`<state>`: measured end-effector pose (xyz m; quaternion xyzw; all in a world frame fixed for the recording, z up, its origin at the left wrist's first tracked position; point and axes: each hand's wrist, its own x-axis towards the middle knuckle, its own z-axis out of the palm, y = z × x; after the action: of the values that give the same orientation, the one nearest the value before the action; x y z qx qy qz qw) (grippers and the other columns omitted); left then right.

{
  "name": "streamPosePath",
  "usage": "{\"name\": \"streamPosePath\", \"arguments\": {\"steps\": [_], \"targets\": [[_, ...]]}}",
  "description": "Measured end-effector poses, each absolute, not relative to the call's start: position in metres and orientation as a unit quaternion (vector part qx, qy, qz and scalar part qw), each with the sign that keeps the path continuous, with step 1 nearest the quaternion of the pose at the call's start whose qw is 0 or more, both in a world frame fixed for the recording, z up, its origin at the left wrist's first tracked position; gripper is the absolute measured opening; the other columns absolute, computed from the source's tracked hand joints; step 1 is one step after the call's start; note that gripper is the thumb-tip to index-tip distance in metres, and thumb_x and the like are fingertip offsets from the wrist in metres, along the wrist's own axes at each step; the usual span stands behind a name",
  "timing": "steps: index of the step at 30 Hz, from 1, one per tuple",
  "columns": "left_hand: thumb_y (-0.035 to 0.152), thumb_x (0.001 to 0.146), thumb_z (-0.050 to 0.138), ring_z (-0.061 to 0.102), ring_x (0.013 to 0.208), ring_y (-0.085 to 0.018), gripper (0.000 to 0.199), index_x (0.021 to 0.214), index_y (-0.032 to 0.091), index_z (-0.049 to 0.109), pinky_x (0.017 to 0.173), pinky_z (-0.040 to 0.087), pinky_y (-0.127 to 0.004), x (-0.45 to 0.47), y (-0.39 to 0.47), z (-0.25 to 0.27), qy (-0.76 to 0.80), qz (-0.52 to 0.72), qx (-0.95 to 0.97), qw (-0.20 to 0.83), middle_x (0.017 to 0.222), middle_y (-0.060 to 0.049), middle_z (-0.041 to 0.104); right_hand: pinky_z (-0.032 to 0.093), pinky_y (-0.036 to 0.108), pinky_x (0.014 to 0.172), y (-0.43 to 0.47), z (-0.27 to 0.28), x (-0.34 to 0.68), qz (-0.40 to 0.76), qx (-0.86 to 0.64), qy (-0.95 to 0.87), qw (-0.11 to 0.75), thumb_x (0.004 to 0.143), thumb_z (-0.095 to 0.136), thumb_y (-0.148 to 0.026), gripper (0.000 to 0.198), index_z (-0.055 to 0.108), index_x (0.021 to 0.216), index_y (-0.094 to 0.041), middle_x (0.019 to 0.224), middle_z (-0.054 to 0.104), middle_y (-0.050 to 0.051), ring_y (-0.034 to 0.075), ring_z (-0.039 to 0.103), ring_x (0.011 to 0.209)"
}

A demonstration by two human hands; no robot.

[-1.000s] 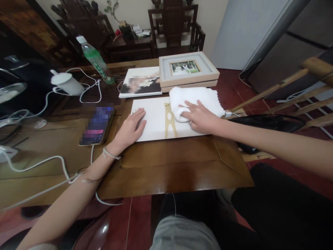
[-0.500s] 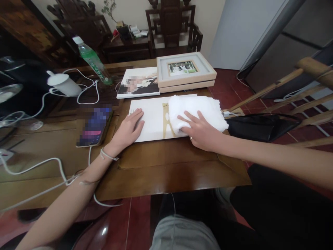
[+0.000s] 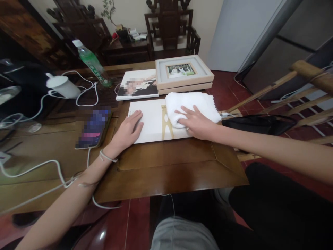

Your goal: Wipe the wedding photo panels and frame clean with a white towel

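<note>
A white flat panel (image 3: 149,121) with a tan, long-legged animal figure lies on the wooden table in front of me. My left hand (image 3: 128,128) rests flat on its left end, fingers extended and thumb apart. On the panel's right half sits a folded white towel (image 3: 200,100), covering that part of the surface. My right hand (image 3: 196,123) presses on the towel with fingers spread over it, and the thumb side is at its folded front edge. What lies under the right palm is hidden.
Behind the panel are a photo panel (image 3: 139,85) and stacked picture frames (image 3: 160,81). Left stand a green bottle (image 3: 91,62), a white lidded cup (image 3: 63,86), a phone (image 3: 95,128) and loose white cables (image 3: 52,162). A wooden chair (image 3: 307,74) with a black bag (image 3: 252,124) is at right.
My right hand has slid the towel slightly away from me and to the left over the panel. My left hand stays in place on the panel. The view has shifted a little.
</note>
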<state>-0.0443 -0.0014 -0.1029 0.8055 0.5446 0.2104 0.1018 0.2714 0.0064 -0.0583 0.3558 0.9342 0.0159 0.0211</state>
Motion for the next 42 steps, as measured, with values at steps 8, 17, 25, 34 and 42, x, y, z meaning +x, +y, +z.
{"name": "streamPosePath", "arguments": {"steps": [8, 17, 25, 34, 42], "targets": [[0.040, 0.102, 0.037, 0.042, 0.150, -0.033, 0.056, 0.144, 0.007, 0.056, 0.125, 0.033, -0.057, -0.044, -0.002, -0.103, 0.545, 0.210, 0.806, 0.096, 0.157, -0.020, 0.049, 0.034, 0.078, 0.111, -0.045, -0.054, 0.271, 0.011, 0.351, 0.935, 0.042, 0.080, 0.052, 0.000, 0.056, 0.067, 0.133, -0.014, 0.165, 0.037, 0.020, 0.048, 0.029, 0.152], [0.044, 0.101, 0.037, 0.044, 0.149, -0.033, 0.059, 0.142, 0.005, 0.058, 0.125, 0.034, -0.057, -0.044, -0.001, -0.103, 0.545, 0.213, 0.806, 0.090, 0.155, -0.021, 0.051, 0.040, 0.070, 0.109, -0.031, -0.055, 0.287, 0.025, 0.287, 0.957, 0.021, 0.081, 0.052, -0.001, 0.054, 0.067, 0.131, -0.017, 0.161, 0.046, 0.017, 0.042, 0.034, 0.151], [0.045, 0.101, 0.036, 0.041, 0.150, -0.033, 0.060, 0.143, 0.007, 0.056, 0.125, 0.032, -0.058, -0.045, -0.001, -0.103, 0.545, 0.209, 0.806, 0.099, 0.157, -0.020, 0.049, 0.040, 0.067, 0.108, 0.028, -0.055, 0.279, 0.018, 0.348, 0.937, 0.010, 0.079, 0.048, 0.000, 0.055, 0.065, 0.128, -0.015, 0.160, 0.046, 0.019, 0.040, 0.037, 0.150], [0.042, 0.102, 0.037, 0.040, 0.151, -0.032, 0.058, 0.145, 0.008, 0.055, 0.126, 0.031, -0.057, -0.044, -0.001, -0.103, 0.544, 0.209, 0.806, 0.103, 0.158, -0.019, 0.048, 0.035, 0.074, 0.112, -0.021, -0.066, 0.282, 0.059, 0.320, 0.945, -0.001, 0.079, 0.055, -0.001, 0.052, 0.069, 0.127, -0.016, 0.162, 0.043, 0.018, 0.043, 0.035, 0.150], [0.042, 0.101, 0.037, 0.041, 0.151, -0.032, 0.057, 0.144, 0.010, 0.056, 0.125, 0.032, -0.058, -0.044, -0.001, -0.102, 0.552, 0.207, 0.801, 0.103, 0.158, -0.019, 0.048, 0.040, 0.072, 0.108, -0.020, -0.070, 0.292, 0.085, 0.251, 0.964, -0.007, 0.080, 0.059, -0.004, 0.050, 0.069, 0.127, -0.017, 0.160, 0.046, 0.019, 0.045, 0.039, 0.147]]}}
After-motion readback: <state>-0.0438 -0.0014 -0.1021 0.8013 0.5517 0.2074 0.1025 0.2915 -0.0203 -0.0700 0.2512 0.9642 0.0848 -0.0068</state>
